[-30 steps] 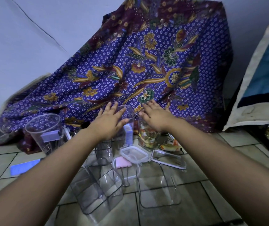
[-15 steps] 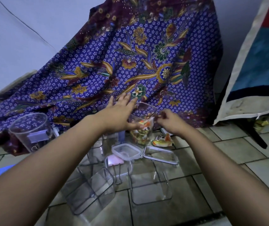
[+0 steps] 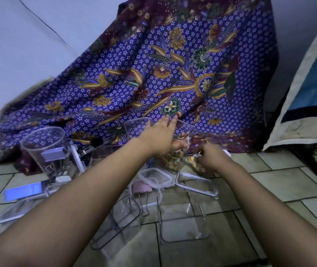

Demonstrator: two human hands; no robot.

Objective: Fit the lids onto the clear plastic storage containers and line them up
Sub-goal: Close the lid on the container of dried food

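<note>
A tall clear container (image 3: 175,160) holding colourful packets stands in front of the batik cloth. My left hand (image 3: 159,135) lies over its open top, fingers reaching to the far rim and thumb against the near wall. Just right of it and lower, my right hand (image 3: 208,158) is closed on a colourful packet (image 3: 191,160) next to the container's side. A small square lid (image 3: 154,178) and a longer rectangular lid (image 3: 196,185) lie on the tiles in front. Two empty clear containers, one to the left (image 3: 123,218) and one to the right (image 3: 184,220), lie on their sides nearer me.
Another clear container with a label (image 3: 46,151) stands at the left, and one more (image 3: 136,128) behind my left hand. A flat lid (image 3: 13,211), a glowing blue object (image 3: 24,190) and a pink binder clip (image 3: 141,187) lie on the tiles. The cloth (image 3: 173,74) drapes behind.
My left hand has shifted from the left container onto the top of the filled one. My right hand left that top, dropped to its right side and closed on a packet.
</note>
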